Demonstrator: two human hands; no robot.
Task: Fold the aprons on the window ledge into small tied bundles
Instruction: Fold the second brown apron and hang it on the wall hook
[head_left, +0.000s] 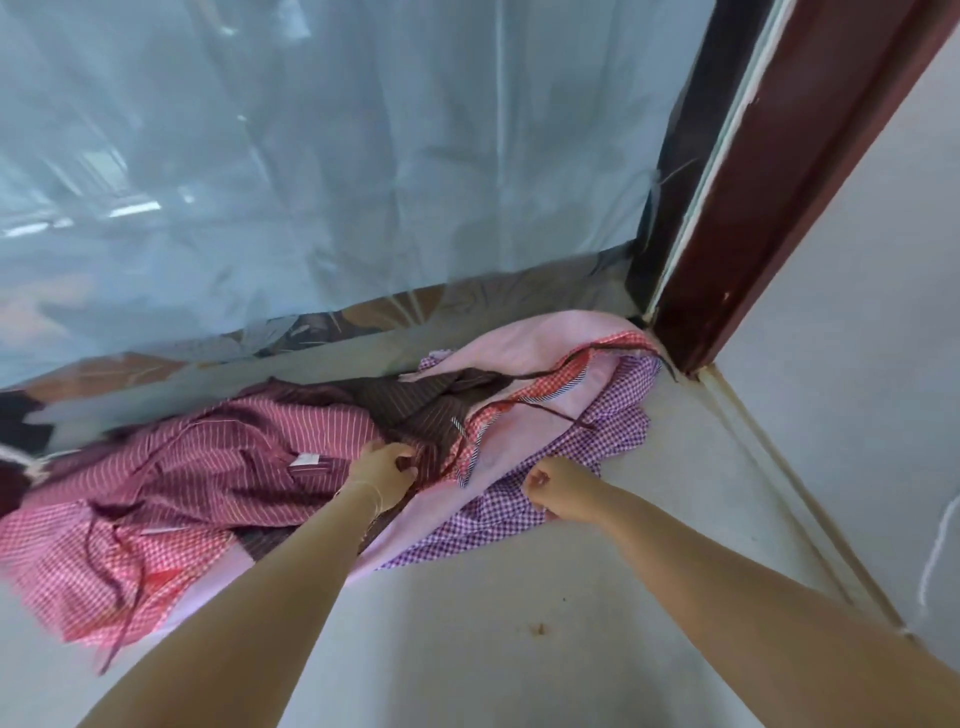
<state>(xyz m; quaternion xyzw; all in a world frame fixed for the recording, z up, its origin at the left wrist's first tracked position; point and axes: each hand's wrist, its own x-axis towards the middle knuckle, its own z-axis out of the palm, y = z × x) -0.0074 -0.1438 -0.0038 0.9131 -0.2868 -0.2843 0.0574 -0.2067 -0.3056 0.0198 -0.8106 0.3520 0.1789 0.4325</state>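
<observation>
You are at the very start of the job: every apron lies loose in one tangled heap on the window ledge, pushed toward its far right corner where the dark red window frame meets the wall, and nothing here looks folded or tied yet.

Your left hand has its fingers curled shut on a bunch of the dark striped apron in the middle of the heap. Your right hand is closed into a loose fist at the near edge of the purple checked apron; it seems to be pinching that cloth, or the pale pink lining beside it (the fist hides which, so I cannot tell for sure).

To the left, the red striped apron spreads toward the ledge's left end, with a red checked apron lapping its near side and dark ties trailing over it toward the front edge.

The step in hand looks like picking out one apron from the pile. The next move calls for pulling a single piece clear of the others, and the ties are the snag: a thin dark strap crosses the pink cloth near the corner, so lift slowly and let it slide free instead of dragging a neighbour along. Then spread that one flat on the bare near part of the ledge before folding.
</observation>
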